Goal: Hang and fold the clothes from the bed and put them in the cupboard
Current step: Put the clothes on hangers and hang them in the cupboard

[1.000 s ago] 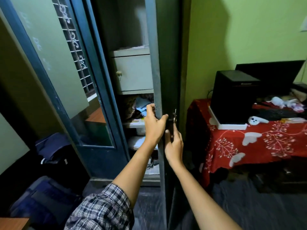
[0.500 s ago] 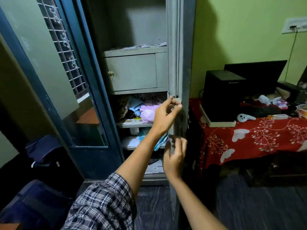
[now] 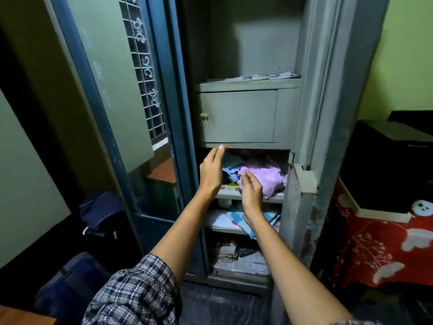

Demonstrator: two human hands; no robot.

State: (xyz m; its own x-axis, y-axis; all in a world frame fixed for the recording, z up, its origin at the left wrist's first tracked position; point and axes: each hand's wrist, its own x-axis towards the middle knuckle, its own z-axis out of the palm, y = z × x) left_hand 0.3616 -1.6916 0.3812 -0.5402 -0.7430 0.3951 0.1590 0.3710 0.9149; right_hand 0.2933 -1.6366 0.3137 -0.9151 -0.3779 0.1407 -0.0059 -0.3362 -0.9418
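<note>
The grey steel cupboard [image 3: 241, 118] stands open in front of me. Its middle shelf holds a heap of clothes, with a pink garment [image 3: 269, 178] on top and blue cloth beside it. My left hand [image 3: 210, 171] reaches into that shelf with straight fingers, its tips just under the locker box. My right hand [image 3: 251, 191] hovers in front of the pink garment with loosely curled fingers, holding nothing. Lower shelves carry folded cloth and newspaper.
The right cupboard door [image 3: 328, 137] stands swung open at the right. A mirrored left door [image 3: 112, 90] is open at the left. A table with a red cloth [image 3: 375, 249] and a black box stands right. Dark bags [image 3: 98, 221] lie on the floor left.
Both hands let go of the right door, which swung fully open. The hands moved left into the middle shelf opening by the pink garment.
</note>
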